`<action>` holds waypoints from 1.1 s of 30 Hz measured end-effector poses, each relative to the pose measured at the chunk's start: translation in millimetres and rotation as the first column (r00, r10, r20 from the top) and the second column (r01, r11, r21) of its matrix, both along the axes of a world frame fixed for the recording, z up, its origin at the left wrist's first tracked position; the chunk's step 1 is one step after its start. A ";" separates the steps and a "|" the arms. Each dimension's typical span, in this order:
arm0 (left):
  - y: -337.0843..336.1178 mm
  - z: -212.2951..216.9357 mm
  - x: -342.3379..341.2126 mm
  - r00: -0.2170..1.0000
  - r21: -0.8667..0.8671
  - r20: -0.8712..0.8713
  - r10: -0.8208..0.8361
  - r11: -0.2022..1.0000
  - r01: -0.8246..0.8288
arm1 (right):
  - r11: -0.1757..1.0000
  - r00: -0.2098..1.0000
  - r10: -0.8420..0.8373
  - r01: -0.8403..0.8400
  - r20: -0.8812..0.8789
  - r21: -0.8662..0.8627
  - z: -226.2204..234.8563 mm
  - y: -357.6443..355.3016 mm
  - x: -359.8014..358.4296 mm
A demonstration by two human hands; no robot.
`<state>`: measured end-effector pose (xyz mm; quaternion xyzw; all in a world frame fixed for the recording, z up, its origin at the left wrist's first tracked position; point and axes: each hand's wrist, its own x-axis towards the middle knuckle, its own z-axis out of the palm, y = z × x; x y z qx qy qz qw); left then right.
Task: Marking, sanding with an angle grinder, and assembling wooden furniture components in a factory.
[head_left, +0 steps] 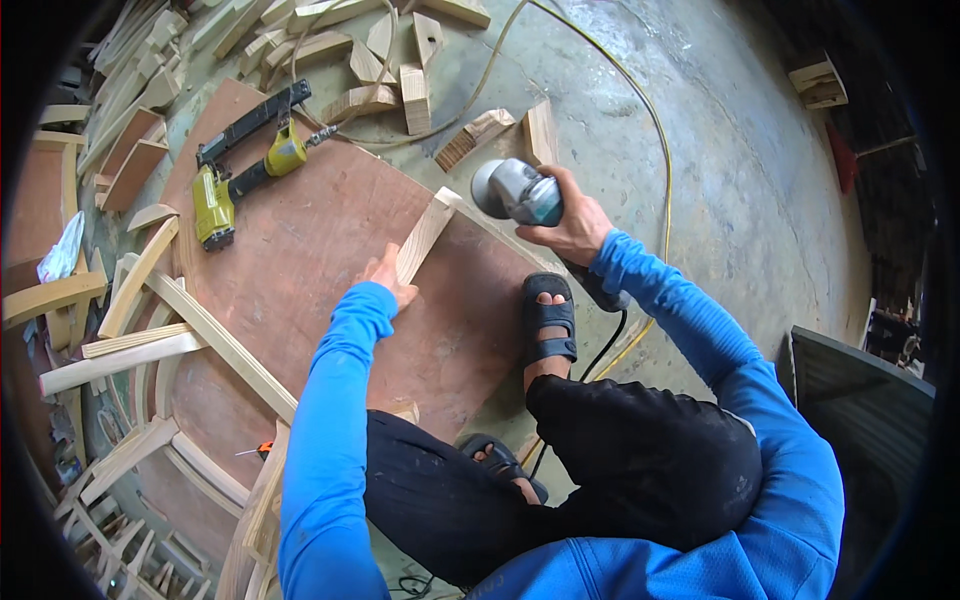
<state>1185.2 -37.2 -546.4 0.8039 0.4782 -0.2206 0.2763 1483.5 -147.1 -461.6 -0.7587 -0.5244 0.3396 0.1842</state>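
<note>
My right hand (578,222) is wrapped round the body of an angle grinder (530,194), with its round disc at the left end, close to the far end of a short wooden block but seemingly apart from it. Whether the disc is spinning cannot be made out. My left hand (386,274) grips the near end of that pale wooden block (424,238). The block slants across a reddish plywood sheet (290,300), its far end at the sheet's edge. The grinder's black cord (608,345) runs down past my right foot.
A yellow-green nail gun (255,172) lies on the plywood, joined to a yellowish air hose (655,110) that loops over the floor. Wood offcuts (415,95) lie beyond. Curved wooden pieces (225,335) are stacked at left. My sandalled foot (549,315) rests by the sheet's right edge.
</note>
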 end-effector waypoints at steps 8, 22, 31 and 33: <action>-0.1 12.4 7.1 0.991 -0.058 -0.121 -0.059 0.997 0.053 | 0.990 0.990 0.138 -0.139 -0.036 -0.022 -7.2 -18.2 -16.8; 0.4 19.7 6.1 0.996 -0.082 -0.082 -0.026 0.996 0.019 | 0.941 0.945 0.327 -0.327 -0.023 -0.083 -8.4 7.4 -43.2; 0.7 18.3 8.2 0.995 -0.086 -0.098 -0.016 0.996 0.007 | 0.928 0.938 0.345 -0.338 0.020 -0.156 3.5 12.8 -39.3; 1.5 18.3 6.2 0.995 -0.093 -0.101 -0.013 0.996 0.004 | 0.935 0.948 0.318 -0.309 0.029 -0.176 12.6 13.9 -43.6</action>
